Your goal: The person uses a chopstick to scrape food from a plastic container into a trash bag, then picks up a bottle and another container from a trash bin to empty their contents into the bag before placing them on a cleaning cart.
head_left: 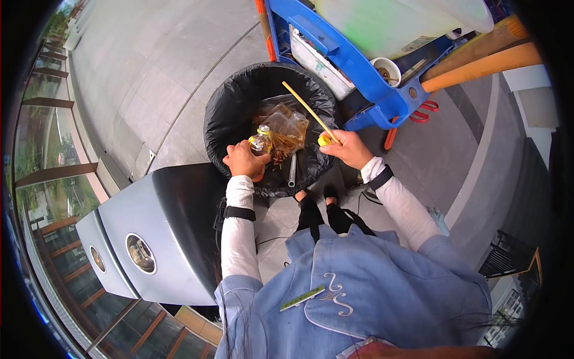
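My left hand (246,160) is closed around a clear plastic bottle (260,142) with yellow on it, held at the near left side of a bin lined with a black bag (224,113). In my right hand (353,149) is a thin wooden stick (306,109), pinched near its lower end and slanting up and left over the bin. A small round yellow piece (324,140) shows at the same fingertips. Below the hands, the bin holds a clear plastic container (290,124), brown scraps and a grey-green tube (292,170).
A blue cart (359,66) stands beyond the bin, carrying a white cup (385,70) and orange-handled tools (484,67). Red-handled scissors (424,112) hang at its side. A grey metal housing with round windows (173,233) is at my left. Grey paving (149,72) surrounds the bin.
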